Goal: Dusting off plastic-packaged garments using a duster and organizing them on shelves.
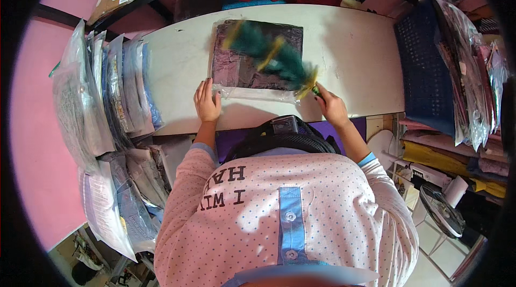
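Head view: dusting in hand. Right hand [331,107] closed round handle of blurred green-yellow duster [271,56], sweeping over bagged garment [257,56] mid-surface [355,50]. Left hand [207,101] flat, fingers spread, pinning bag's near-left corner. Next, probably: steady pressure, lighter strokes.

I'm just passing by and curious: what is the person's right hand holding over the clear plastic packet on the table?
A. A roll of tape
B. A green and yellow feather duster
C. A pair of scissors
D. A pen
B: the right hand grips the handle of a green and yellow feather duster, blurred above the plastic packet, while the left hand rests flat at the packet's edge.
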A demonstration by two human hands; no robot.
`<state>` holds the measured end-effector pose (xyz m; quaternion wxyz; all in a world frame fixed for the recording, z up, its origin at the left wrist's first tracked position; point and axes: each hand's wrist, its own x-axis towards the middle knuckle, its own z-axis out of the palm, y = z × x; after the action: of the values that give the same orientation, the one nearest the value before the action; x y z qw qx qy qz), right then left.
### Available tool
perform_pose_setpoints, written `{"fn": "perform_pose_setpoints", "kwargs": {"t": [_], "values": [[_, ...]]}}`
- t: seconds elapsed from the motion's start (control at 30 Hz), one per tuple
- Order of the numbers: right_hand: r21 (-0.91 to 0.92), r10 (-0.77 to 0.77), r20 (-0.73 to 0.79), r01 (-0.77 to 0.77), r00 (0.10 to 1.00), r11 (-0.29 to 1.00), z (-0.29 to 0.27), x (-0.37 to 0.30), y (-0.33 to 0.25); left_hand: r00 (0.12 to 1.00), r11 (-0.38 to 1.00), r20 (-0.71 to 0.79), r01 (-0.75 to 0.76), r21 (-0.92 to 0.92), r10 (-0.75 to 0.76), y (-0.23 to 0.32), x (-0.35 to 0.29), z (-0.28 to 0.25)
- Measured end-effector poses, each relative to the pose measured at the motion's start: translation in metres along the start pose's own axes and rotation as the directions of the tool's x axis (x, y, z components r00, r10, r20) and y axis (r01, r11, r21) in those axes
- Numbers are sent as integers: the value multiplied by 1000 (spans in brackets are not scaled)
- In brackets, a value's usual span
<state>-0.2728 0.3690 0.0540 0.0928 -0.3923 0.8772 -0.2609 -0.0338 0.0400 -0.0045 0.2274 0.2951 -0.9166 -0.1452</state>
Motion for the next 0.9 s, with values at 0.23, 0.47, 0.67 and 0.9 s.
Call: {"fn": "perform_pose_setpoints", "kwargs": {"t": [0.23, 0.47, 0.67, 0.9], "values": [[81, 325, -243, -315, 914, 946, 12, 3, 23, 996, 990, -81, -42, -131, 32, 0, -4, -2], [-85, -51, 97, 59, 994, 995, 8, -32, 11, 998, 994, -67, 9, -113, -17, 8, -3, -5], [146, 264, -238, -234, 935, 961, 16, -18, 22, 994, 994, -111, 3, -108, -15, 9, 0, -5], [-138, -134, 182, 160, 974, 977, 4, -5, -24, 975, 994, -217, 21, -108, -44, 7, -1, -7]]}}
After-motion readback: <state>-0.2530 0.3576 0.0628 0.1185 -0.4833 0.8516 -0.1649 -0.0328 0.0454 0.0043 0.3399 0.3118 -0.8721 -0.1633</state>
